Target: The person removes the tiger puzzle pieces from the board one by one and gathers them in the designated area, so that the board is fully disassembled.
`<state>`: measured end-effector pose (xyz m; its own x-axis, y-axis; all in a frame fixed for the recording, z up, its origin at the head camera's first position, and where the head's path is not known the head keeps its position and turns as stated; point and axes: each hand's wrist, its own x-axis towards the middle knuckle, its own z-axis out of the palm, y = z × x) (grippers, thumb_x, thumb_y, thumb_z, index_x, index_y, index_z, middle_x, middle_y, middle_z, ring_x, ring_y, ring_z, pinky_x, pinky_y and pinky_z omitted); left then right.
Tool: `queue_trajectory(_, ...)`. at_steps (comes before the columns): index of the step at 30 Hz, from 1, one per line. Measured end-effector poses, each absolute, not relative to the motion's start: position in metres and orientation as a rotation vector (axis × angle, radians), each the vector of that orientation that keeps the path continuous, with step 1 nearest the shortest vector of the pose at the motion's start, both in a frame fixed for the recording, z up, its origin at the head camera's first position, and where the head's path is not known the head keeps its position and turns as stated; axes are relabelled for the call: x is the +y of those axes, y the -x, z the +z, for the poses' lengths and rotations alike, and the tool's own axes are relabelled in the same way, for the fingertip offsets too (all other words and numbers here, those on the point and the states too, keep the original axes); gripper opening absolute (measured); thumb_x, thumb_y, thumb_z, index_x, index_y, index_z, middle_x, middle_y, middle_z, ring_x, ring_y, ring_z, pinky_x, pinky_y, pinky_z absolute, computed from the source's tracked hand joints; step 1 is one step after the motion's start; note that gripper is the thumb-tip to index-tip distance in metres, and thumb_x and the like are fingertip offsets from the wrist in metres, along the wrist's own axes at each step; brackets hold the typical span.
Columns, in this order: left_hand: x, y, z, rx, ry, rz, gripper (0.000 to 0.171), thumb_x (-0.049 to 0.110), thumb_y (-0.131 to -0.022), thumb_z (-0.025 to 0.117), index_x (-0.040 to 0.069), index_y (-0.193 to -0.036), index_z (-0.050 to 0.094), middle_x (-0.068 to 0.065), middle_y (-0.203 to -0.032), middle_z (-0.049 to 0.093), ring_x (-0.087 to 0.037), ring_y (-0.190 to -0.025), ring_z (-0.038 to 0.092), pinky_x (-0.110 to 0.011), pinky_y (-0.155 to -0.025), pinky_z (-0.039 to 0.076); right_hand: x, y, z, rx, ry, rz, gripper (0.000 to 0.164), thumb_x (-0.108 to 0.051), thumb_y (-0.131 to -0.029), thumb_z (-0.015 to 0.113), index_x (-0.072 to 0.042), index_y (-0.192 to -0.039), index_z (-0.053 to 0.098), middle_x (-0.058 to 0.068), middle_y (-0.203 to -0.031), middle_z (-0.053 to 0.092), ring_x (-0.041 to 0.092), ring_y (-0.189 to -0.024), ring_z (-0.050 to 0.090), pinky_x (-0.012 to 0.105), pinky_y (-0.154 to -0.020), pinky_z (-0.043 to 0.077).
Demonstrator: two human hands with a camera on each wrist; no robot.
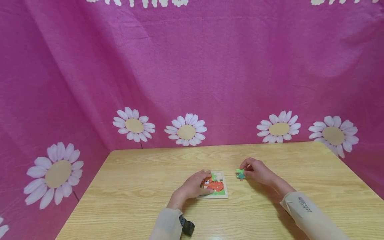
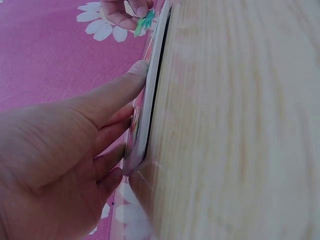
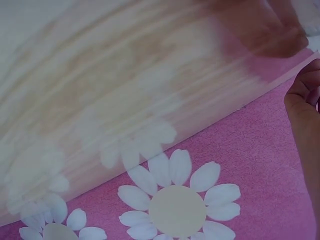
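Observation:
A small jigsaw puzzle board [image 1: 226, 192] with a pale frame lies on the table, showing an orange striped tiger on green. Bare pale backing shows in its upper right part. My left hand [image 1: 192, 186] rests over the left side of the board, thumb and fingers spread and touching it; the left wrist view shows the straight thumb [image 2: 117, 92] on its surface. To the right of the board, my right hand [image 1: 259, 171] pinches a green and teal puzzle piece [image 1: 240, 175] between thumb and fingertips. In the right wrist view, the piece is out of sight.
The light wood table [image 1: 129, 193] extends around both hands, its surface glossy. A pink curtain [image 1: 210, 66] with large white daisies hangs behind it and along its left side. A black strap device [image 1: 187, 227] sits at the left wrist.

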<state>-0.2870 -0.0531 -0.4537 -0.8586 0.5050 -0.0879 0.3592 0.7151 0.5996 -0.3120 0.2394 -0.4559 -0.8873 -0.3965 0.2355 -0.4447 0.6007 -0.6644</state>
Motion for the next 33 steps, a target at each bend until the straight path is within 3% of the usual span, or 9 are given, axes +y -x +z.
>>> queue_trajectory(15, -0.0538, 0.2880, -0.4533, 2.672, -0.690, 0.859, 0.065, 0.032, -0.088, 0.073, 0.013, -0.145, 0.048, -0.004, -0.158, 0.038, -0.027, -0.149, 0.029, -0.050, -0.121, 0.029, 0.2378, 0.3137, -0.4579, -2.798, -0.692, 1.048, 0.013, 0.010, -0.084, 0.065, -0.002, -0.088, 0.064, 0.009, -0.089, 0.064, 0.007, -0.080, 0.054, 0.017, -0.068, 0.047)
queue_trajectory(33, -0.0546, 0.2915, -0.4593, 2.673, -0.720, 0.850, 0.065, 0.034, -0.088, 0.072, 0.014, -0.145, 0.048, -0.001, -0.157, 0.039, -0.024, -0.150, 0.028, -0.048, -0.121, 0.028, 0.2406, 0.3176, -0.4597, -2.880, -0.703, 1.081, 0.008, 0.007, -0.085, 0.064, 0.000, -0.091, 0.065, 0.009, -0.090, 0.066, 0.005, -0.081, 0.055, 0.017, -0.071, 0.049)
